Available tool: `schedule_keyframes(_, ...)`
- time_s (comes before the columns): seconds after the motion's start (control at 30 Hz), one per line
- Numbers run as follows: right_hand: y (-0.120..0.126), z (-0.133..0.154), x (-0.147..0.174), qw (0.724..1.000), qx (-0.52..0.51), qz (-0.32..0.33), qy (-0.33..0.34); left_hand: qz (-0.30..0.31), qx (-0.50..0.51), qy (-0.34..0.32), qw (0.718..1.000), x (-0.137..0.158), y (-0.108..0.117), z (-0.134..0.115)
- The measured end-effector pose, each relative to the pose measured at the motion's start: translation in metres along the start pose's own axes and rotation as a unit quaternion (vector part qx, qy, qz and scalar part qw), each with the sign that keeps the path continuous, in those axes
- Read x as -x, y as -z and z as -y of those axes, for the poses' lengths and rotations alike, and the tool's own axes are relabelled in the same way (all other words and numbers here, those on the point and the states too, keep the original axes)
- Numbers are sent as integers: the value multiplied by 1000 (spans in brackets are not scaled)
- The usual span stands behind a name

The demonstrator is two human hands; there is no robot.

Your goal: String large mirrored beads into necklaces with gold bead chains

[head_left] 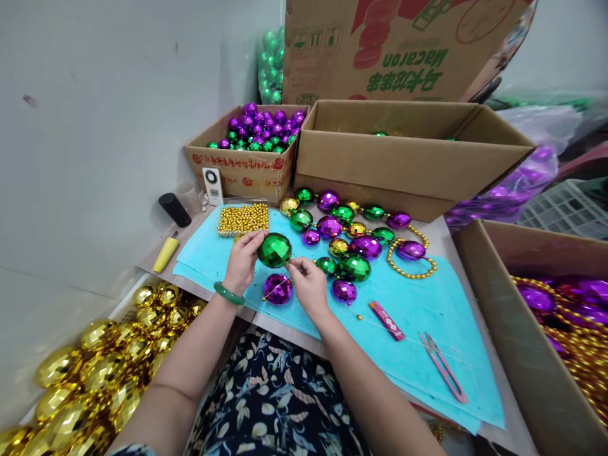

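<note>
A shiny green faceted ball [274, 250] is held up between my two hands over the blue cloth [380, 335]. The fingers of my left hand [243, 259] grip its left side. At its lower right, my right hand [308, 284] is closed in a pinch near the ball's end; whether thread is between those fingertips is too small to tell. Just below lies a purple faceted ball [278, 289] with a thin thread across it. Right of my hands rests a strung garland of green, purple and gold balls [365, 247], ending in small gold beads [412, 275].
Thread snips [444, 370] and a pink packet [386, 320] lie at right. A tray of gold beads [243, 219] sits behind my left hand. Boxes stand at the back [370, 164], back left [237, 168] and right [527, 342]. Large gold balls [104, 373] fill the lower left.
</note>
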State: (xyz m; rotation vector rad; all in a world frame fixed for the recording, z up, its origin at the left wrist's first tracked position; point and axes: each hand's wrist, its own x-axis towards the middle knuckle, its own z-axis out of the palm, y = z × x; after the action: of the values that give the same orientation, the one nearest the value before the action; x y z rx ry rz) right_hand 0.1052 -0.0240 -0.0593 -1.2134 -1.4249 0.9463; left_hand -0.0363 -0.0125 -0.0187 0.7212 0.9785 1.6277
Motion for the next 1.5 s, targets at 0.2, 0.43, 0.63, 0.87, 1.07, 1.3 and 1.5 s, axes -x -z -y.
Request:
schedule_keyframes(0.2,12,17,-20,992,38,-45,111,46,-170,-151,973,-3,-27,-28)
schedule_keyframes(0.43,13,53,-40,986,-92,127,56,142,-200,-222,944,5,-53,-41)
schedule_keyframes(0.63,12,41,-43,966,-185,172,-52,136,-183,-215,949,-1,-38,-37)
schedule_keyframes(0.87,16,62,-37,957,-231,170,-35,269,-524,-181,788,3,5,12)
schedule_keyframes(1.07,46,104,-27,970,-223,89,44,94,-610,-260,742,-1,18,42)
schedule_keyframes(1.3,98,94,25,946,-320,44,40,6,-635,-276,722,14,51,68)
schedule_keyframes(1.5,55,-18,98,973,-139,141,-121,97,-690,-272,664,53,75,74)
